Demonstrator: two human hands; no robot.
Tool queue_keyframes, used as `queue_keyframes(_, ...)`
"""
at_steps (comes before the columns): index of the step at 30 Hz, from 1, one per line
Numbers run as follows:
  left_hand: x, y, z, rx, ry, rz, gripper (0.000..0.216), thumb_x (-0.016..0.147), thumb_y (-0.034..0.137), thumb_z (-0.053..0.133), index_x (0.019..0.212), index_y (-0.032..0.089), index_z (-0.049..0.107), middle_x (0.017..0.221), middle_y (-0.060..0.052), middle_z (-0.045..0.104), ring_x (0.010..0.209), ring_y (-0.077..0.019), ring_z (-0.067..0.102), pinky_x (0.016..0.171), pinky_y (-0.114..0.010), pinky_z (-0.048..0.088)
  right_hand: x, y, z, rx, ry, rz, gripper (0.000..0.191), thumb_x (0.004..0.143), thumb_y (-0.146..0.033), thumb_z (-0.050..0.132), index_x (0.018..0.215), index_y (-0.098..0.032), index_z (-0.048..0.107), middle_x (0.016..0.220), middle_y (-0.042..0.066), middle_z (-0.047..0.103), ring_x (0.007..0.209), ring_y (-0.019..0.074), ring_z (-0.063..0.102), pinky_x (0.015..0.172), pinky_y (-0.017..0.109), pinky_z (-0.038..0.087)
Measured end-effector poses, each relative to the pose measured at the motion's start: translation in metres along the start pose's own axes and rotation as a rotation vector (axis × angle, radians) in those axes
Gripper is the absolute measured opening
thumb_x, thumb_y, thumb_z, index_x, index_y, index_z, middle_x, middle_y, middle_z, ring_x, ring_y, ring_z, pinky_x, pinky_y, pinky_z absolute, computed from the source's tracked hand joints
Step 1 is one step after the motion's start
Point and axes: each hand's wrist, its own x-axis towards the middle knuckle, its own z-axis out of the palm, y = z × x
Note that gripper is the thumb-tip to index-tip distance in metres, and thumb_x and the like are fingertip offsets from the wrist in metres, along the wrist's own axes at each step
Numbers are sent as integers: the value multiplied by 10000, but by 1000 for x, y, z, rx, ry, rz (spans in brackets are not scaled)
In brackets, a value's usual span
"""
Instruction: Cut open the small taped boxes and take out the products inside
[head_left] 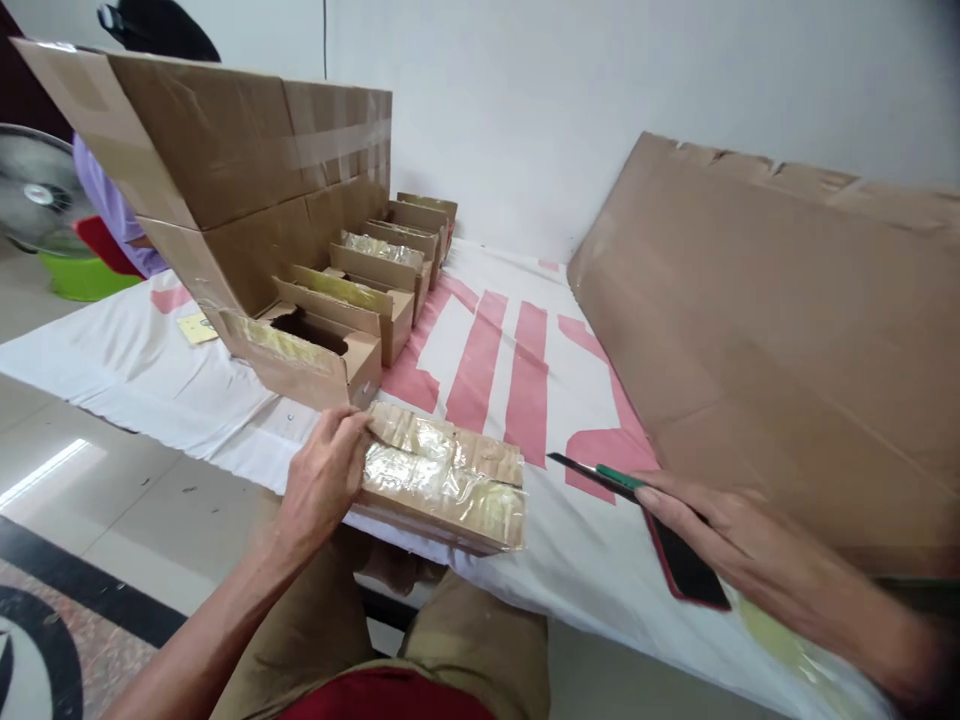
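Note:
My left hand (pixel 324 478) grips the left end of a small taped cardboard box (pixel 442 480) that lies at the near edge of the white and red cloth (pixel 510 360). Clear tape covers the box top. My right hand (pixel 720 535) is closed on a knife with a green handle (pixel 600 472), its dark blade pointing left toward the box, a short way from it. Under my right hand lies a dark phone with a red edge (pixel 686 570).
A row of several open small boxes (pixel 352 310) runs back along a big taped carton (pixel 225 170) lying on its side. A large flat cardboard sheet (pixel 787 320) leans on the wall at right. Another person in purple (pixel 112 210) and a fan (pixel 34 190) are behind, left.

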Motion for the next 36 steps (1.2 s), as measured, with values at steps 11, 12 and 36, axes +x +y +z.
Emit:
queue_keyframes(11,-23,3,-14,-203,39,-62,302,897,242,583,1191,214,649,1097,-75,740,1035,-234,709,905,-378,580,-28,-7,150,-89,92,-23,294,1024,-337,458,1129,-202,697,1034,134,760,932,323,726,755,444,562)
queue_keyframes(12,-24,4,-15,-208,31,-48,304,895,226,576,1189,221,652,1114,-76,738,1068,-240,699,930,-387,571,-28,-11,141,-19,116,-13,294,1031,-365,465,1126,-210,695,1063,126,761,958,309,728,777,436,567)
queue_keyframes(36,-56,-21,-38,-311,-44,257,358,840,-64,463,945,230,639,1225,-78,686,1251,-199,632,1014,-339,541,62,-116,63,21,-108,-293,369,896,-250,611,1244,-171,706,1213,151,750,1086,317,679,911,445,510)
